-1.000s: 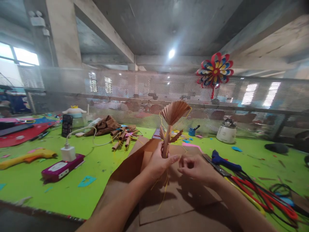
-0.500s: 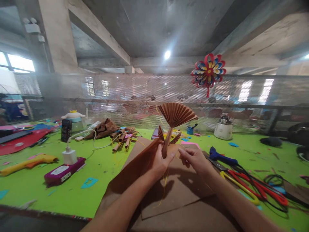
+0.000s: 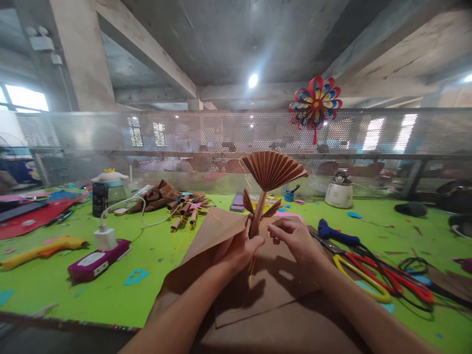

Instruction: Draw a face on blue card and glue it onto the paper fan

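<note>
Above paper (image 3: 258, 314), L hand (image 3: 238, 250) clamps fan stem (image 3: 255, 223), R hand (image 3: 294, 239) pinched, bottle (image 3: 338, 193) mkgs illegible.

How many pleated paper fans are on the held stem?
3: large fan on top, small left fan and small right fan lower down; more could hide behind.

A perforated metal screen (image 3: 177, 132) stands behind the green table (image 3: 155, 265), beneath a lit ceiling lamp (image 3: 252, 80).
</note>
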`<state>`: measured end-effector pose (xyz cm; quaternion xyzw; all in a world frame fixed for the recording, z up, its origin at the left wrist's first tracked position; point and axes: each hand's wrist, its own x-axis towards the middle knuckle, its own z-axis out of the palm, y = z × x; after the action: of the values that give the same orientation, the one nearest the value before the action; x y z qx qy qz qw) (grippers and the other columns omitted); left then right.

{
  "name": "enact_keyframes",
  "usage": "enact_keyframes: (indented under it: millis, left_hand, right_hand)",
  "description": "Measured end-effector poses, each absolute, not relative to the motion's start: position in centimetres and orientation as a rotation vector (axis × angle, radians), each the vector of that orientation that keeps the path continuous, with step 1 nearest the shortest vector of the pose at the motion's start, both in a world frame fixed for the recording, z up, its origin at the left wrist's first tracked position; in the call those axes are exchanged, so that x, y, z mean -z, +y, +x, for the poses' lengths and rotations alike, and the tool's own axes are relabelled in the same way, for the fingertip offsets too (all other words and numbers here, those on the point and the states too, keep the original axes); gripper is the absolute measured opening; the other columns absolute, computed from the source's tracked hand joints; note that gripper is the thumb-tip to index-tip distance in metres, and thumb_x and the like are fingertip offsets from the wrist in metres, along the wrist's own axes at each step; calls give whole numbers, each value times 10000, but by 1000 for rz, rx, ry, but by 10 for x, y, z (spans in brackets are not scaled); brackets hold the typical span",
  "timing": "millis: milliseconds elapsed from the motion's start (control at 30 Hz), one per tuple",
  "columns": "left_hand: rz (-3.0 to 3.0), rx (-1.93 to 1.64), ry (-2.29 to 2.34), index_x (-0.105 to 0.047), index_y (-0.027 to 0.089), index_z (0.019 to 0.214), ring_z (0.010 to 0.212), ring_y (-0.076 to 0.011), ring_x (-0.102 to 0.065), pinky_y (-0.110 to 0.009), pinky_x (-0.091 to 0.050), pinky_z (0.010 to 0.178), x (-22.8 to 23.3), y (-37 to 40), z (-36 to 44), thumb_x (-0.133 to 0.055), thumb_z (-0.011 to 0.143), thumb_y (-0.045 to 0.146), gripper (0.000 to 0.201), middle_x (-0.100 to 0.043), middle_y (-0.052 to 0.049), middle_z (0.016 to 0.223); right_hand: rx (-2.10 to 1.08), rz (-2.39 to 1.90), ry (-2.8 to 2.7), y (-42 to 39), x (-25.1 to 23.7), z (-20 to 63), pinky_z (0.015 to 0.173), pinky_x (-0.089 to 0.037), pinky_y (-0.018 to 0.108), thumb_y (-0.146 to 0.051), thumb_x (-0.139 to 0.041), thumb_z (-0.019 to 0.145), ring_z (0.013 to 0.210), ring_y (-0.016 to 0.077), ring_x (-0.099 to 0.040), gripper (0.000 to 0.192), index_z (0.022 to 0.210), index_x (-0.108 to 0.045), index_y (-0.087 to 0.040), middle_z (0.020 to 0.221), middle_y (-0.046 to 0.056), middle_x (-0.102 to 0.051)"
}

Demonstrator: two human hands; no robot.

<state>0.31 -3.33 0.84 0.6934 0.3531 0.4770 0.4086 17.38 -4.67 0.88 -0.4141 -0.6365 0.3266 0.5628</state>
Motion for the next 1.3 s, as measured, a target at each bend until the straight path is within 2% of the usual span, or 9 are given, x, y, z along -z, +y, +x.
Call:
enact_keyframes:
  millis: [133, 300, 533, 733, 867, 1000, 1200, 1300]
  left_hand:
    - [1659, -1123, 816, -463, 206, 927, 516, -109, -387, -225, -318, 496, -6, -31, 11, -535, 681, 250, 260, -431, 64, 600]
    - [1600, -1108, 716, -413, 211, 842, 478, -77, -370, -199, -293, 459, -9, -30, 11, -545, 647, 265, 242, -409, 80, 598]
    - [1489, -1116, 702, -496, 184, 926, 524, -79, -407, -194, -301, 488, -12, -29, 8, -569, 658, 262, 289, -451, 59, 631]
    - [1399, -1108, 623, -519, 180, 989, 544, -79, -414, -197, -323, 506, -14, -33, 7, -553, 606, 249, 390, -478, 37, 697]
    - [1383, -1103, 595, -497, 219, 1066, 551, -76, -415, -197, -324, 513, -13, -32, 6, -573, 585, 241, 488, -487, 35, 756]
    - [1448, -1122, 628, -485, 198, 897, 568, -72, -410, -203, -323, 524, -9, -26, 6, -699, 643, 312, 351, -466, 41, 738]
    - [1580, -1165, 695, -432, 195, 855, 634, -95, -467, -222, -382, 596, -7, -24, 9, -811, 618, 413, 497, -443, 60, 706]
    - [1628, -1208, 763, -426, 200, 820, 589, -88, -422, -217, -341, 549, -6, -23, 9, -820, 609, 416, 496, -423, 68, 667]
  right_hand:
    - [-730, -987, -1512, -46, -8, 172, 535, -400, 269, -470, -650, 748, 533, 124, -498, 340, 611, -592, -164, 557, 0, -552]
    - [-711, -1030, -1543, -45, -5, 168, 499, -378, 261, -488, -607, 772, 502, 124, -493, 364, 592, -584, -173, 524, 1, -544]
    - [-764, -1078, -1608, -46, 5, 159, 479, -279, 252, -502, -604, 765, 468, 98, -394, 437, 496, -553, -161, 461, -14, -472]
    - [-810, -1006, -1561, -52, -6, 161, 564, -364, 262, -495, -628, 755, 585, 124, -460, 351, 692, -649, -150, 620, 2, -557]
    - [-855, -958, -1507, -53, -9, 164, 604, -391, 270, -498, -650, 747, 635, 133, -487, 352, 741, -668, -147, 695, 16, -586]
    - [-875, -893, -1441, -55, -7, 165, 617, -386, 269, -491, -629, 787, 646, 132, -476, 344, 762, -663, -150, 697, 16, -576]
    - [-1116, -732, -1543, -61, -10, 163, 729, -434, 295, -491, -591, 827, 742, 156, -547, 354, 856, -733, -167, 787, 53, -648]
    - [-1081, -788, -1585, -61, -12, 165, 708, -441, 286, -497, -625, 790, 708, 147, -557, 347, 740, -734, -171, 728, 43, -654]
